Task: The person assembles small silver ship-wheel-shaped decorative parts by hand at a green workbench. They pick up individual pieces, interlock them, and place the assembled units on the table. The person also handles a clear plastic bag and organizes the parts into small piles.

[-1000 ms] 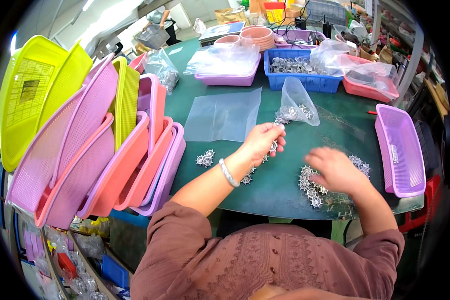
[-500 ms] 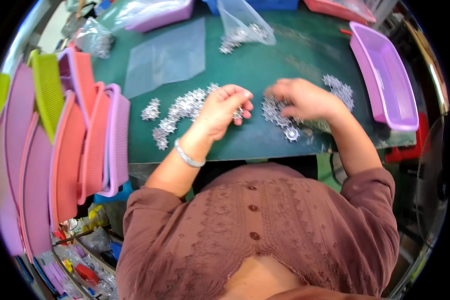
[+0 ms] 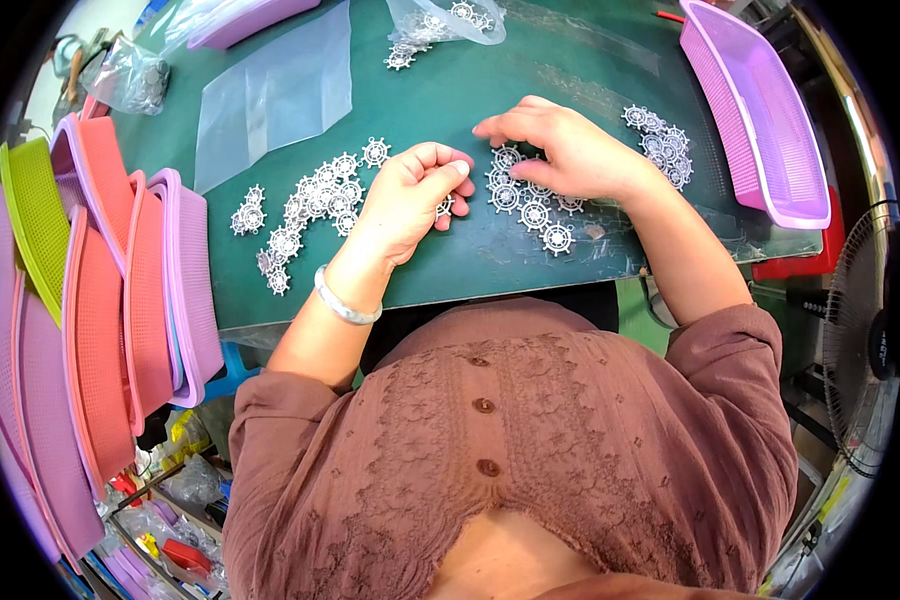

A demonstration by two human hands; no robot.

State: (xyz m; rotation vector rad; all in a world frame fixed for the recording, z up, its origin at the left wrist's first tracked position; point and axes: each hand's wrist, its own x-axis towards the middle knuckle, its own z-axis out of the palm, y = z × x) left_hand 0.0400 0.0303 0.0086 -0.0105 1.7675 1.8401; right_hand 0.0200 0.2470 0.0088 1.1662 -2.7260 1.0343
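Observation:
Silver ship's-wheel charms lie in groups on a green tabletop [image 3: 410, 290]. My left hand [image 3: 410, 195], a pale bangle [image 3: 346, 300] on its wrist, has its fingers curled and pinched around one charm [image 3: 445, 207], partly hidden by them. Beside that hand spreads a curved band of charms [image 3: 315, 198], with a small cluster [image 3: 249, 212] further left. My right hand [image 3: 570, 150] is over another heap of charms [image 3: 533, 214], thumb and forefinger apart, nothing visible between them; its fingertips cover some of the heap. Beyond the right wrist lies one more group [image 3: 664, 150].
A purple plastic basket [image 3: 805, 215] stands at the right. Stacked pink, purple and green baskets [image 3: 195, 290] crowd the left side. Toward the back lie a flat clear plastic sheet [image 3: 275, 100] and an open bag [image 3: 450, 22] with charms. A fan [image 3: 855, 340] stands at far right.
The whole view has shifted, so the table things appear further left and higher. My left hand still pinches a charm; my right hand stays over the heap, its thumb and forefinger apart.

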